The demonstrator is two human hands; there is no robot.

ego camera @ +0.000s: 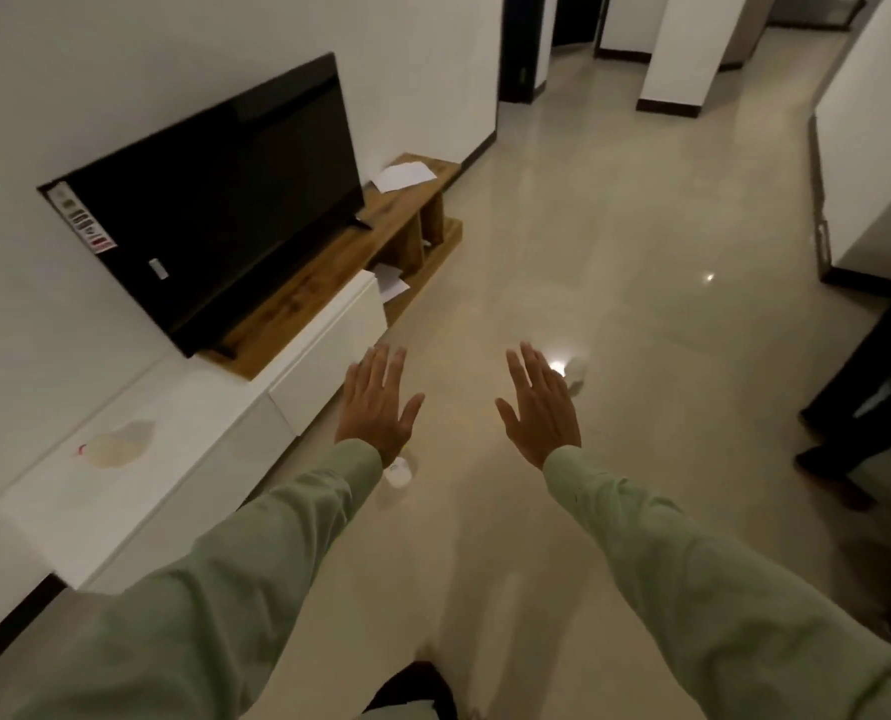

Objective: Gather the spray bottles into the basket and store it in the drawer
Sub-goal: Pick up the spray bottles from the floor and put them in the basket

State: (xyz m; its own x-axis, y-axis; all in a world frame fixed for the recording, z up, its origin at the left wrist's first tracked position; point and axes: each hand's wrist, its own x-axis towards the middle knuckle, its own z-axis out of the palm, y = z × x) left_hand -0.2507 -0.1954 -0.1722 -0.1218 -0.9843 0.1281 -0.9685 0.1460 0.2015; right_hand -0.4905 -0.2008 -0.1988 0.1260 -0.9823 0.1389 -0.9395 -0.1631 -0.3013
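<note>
My left hand [375, 402] and my right hand [539, 407] are stretched out in front of me over the glossy floor, fingers spread, both holding nothing. A small white bottle-like object [399, 471] lies on the floor just below my left wrist, partly hidden by the sleeve. Another small white object [578, 370] lies on the floor beyond my right hand, next to a light glare. A white drawer [329, 350] in the low TV cabinet stands slightly pulled out to the left of my left hand. No basket is in view.
A black TV [214, 200] stands on a wood and white cabinet [136, 475] along the left wall, with papers [404, 176] at its far end. A person in dark clothes [864, 402] stands at the right edge. A corridor opens at the back.
</note>
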